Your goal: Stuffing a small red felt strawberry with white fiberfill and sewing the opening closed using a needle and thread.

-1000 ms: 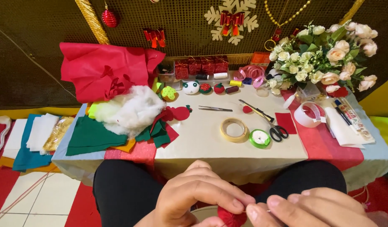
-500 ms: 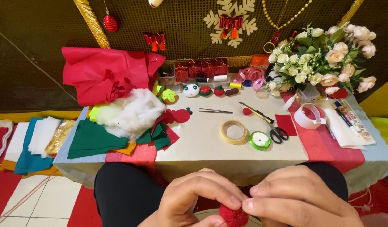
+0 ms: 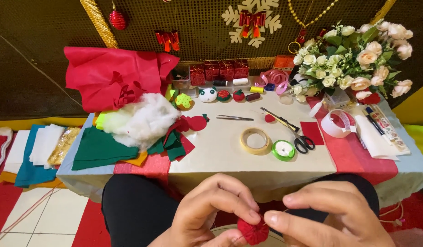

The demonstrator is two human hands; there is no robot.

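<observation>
A small round red felt piece [image 3: 252, 231] sits at the bottom of the head view, pinched between the fingers of both hands. My left hand [image 3: 211, 212] grips it from the left with thumb and fingertips. My right hand [image 3: 328, 217] touches its right side with thumb and forefinger, and a thin thread runs from there toward the piece. Both hands hover above my lap, in front of the low table [image 3: 248, 160].
On the table lie a tape roll [image 3: 255, 140], a green ribbon spool [image 3: 283, 150], scissors [image 3: 297, 136], tweezers [image 3: 234, 118], white stuffing [image 3: 140, 120], green felt [image 3: 99, 148] and red fabric [image 3: 115, 77]. A flower bouquet [image 3: 358, 55] stands at the back right.
My hands have shifted slightly rightward and the red piece is more exposed between the fingertips. The table items have not moved.
</observation>
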